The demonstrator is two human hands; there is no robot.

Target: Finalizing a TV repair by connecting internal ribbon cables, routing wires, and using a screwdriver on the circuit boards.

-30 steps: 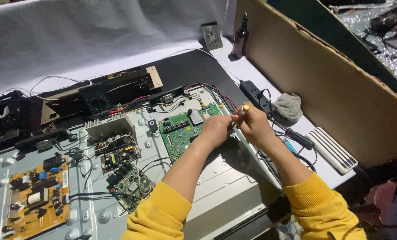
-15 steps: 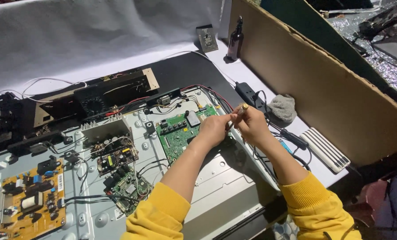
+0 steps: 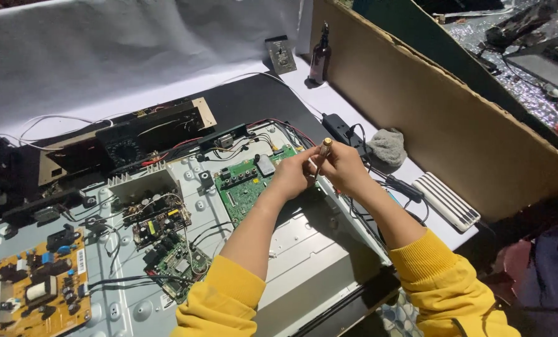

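Two bare hands meet above the green rectangular circuit board (image 3: 249, 181) mounted in the opened grey metal back panel (image 3: 304, 249) on the bench. Head view: the right hand (image 3: 344, 167) has its grip closed around a slim screwdriver with a pale yellow handle end (image 3: 322, 151), held upright and slightly tilted. The left hand (image 3: 294, 175) touches the same tool lower down, fingers pinched on its shaft. Near the right wrist lie a grey crumpled cloth (image 3: 388, 147) and a black power adapter (image 3: 340, 127). An orange-brown power board (image 3: 41, 290) sits well apart at lower left.
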